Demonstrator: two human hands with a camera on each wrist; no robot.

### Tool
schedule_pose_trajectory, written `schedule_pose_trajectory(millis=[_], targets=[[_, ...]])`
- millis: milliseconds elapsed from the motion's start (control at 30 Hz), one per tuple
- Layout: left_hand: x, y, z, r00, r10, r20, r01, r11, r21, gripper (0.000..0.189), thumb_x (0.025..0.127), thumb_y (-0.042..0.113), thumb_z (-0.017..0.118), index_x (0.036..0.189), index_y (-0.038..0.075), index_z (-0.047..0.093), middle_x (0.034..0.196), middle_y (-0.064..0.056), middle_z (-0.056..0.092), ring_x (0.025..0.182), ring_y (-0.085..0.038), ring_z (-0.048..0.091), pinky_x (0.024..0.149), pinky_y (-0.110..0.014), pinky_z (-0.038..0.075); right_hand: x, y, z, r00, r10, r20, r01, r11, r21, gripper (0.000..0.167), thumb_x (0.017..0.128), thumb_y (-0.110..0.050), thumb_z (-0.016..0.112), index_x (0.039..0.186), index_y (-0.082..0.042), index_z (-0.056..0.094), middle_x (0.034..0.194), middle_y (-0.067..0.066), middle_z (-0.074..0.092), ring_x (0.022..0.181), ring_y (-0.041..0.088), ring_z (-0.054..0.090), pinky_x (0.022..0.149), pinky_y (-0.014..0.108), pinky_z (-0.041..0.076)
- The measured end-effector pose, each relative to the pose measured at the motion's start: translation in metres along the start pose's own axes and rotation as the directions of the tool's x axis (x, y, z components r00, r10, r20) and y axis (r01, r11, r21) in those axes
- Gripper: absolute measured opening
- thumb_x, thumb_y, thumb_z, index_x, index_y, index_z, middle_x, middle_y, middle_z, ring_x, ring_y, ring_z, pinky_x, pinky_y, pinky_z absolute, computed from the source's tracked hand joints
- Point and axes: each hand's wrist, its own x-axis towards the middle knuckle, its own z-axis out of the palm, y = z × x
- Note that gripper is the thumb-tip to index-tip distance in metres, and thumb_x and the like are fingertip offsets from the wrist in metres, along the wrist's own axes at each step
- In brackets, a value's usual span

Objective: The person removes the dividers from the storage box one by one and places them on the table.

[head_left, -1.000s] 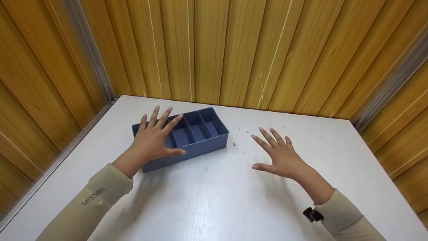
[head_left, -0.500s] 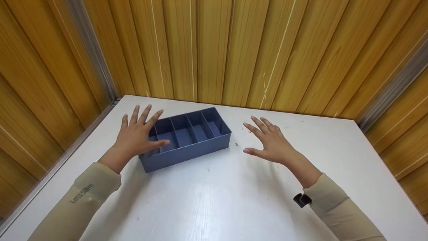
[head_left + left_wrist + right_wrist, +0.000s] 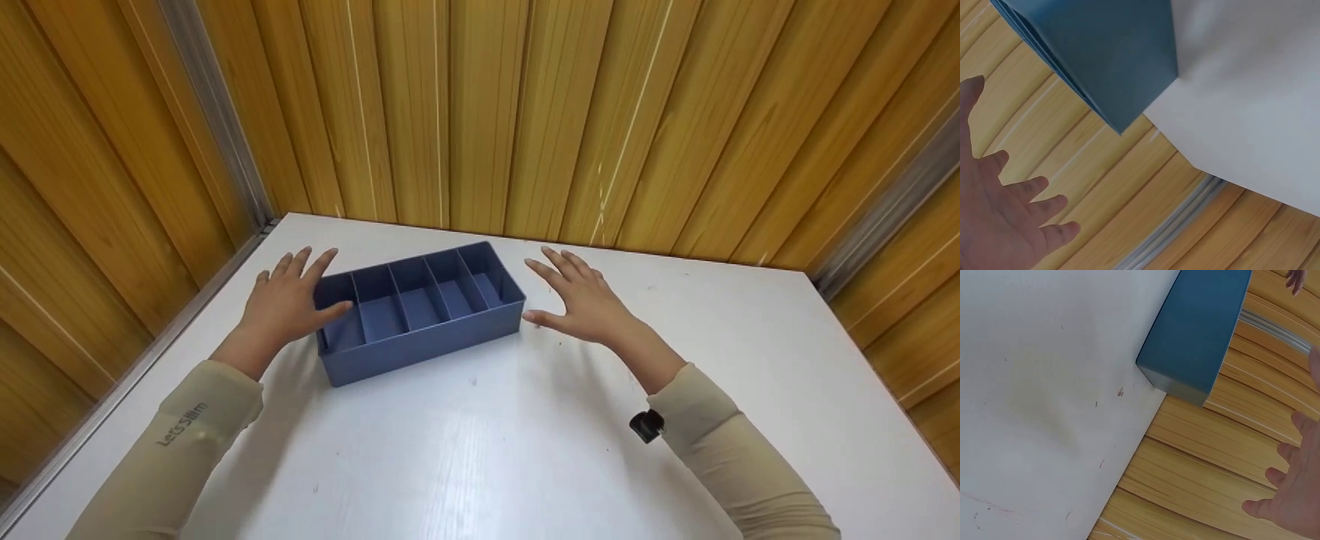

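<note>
A blue divided box [image 3: 424, 349] with several open compartments sits at a slant on the white table, its right end farther back. My left hand [image 3: 281, 304] hovers at the box's left end, fingers spread, the thumb overlapping the leftmost compartment in the head view. Off the right end, my right hand [image 3: 589, 300] hangs with spread fingers, the thumb tip right by the box's corner. Neither hand holds anything. In the left wrist view the left palm [image 3: 999, 225] is apart from the box [image 3: 1106, 50]; the right wrist view shows the right hand [image 3: 1297, 489] likewise apart from it.
The white table [image 3: 480, 465] runs back to a wood-patterned panel wall [image 3: 480, 112], with more panels at both sides. Metal posts [image 3: 217, 112] mark the corners. Small dark specks [image 3: 1121, 391] dot the tabletop. A black clip [image 3: 646, 426] sits at the right sleeve.
My left hand has moved left from over the box to its left end. The right hand has come left and a little back, close to the right end. The box stays put.
</note>
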Motion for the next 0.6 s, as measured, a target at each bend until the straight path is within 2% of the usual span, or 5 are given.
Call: schedule_pose_trajectory(millis=[233, 600], targets=[[0.002, -0.012, 0.006, 1.0, -0.02, -0.015, 0.02, 1.0, 0.01, 0.084, 0.099, 0.05, 0.058, 0.162, 0.008, 0.022, 0.161, -0.036, 0.028, 0.147, -0.057, 0.03, 0.116, -0.074, 0.028, 0.021, -0.005, -0.001, 1.0, 0.025, 0.013, -0.025, 1.0, 0.002, 0.084, 0.095, -0.059, 0.061, 0.163, -0.023, 0.026, 0.174, 0.01, 0.015, 0.16, 0.043, 0.014, 0.121, 0.074, 0.016], [0.006, -0.019, 0.012, 0.997, -0.076, 0.015, 0.076, 0.997, 0.0, 0.086, 0.1, 0.05, 0.056, 0.158, -0.004, 0.025, 0.158, -0.038, 0.032, 0.144, -0.057, 0.034, 0.115, -0.072, 0.03, 0.044, -0.01, 0.003, 0.997, 0.057, 0.047, -0.058, 0.998, 0.022, 0.083, 0.096, -0.06, 0.059, 0.163, -0.025, 0.024, 0.174, 0.011, 0.015, 0.159, 0.044, 0.013, 0.123, 0.071, 0.015]])
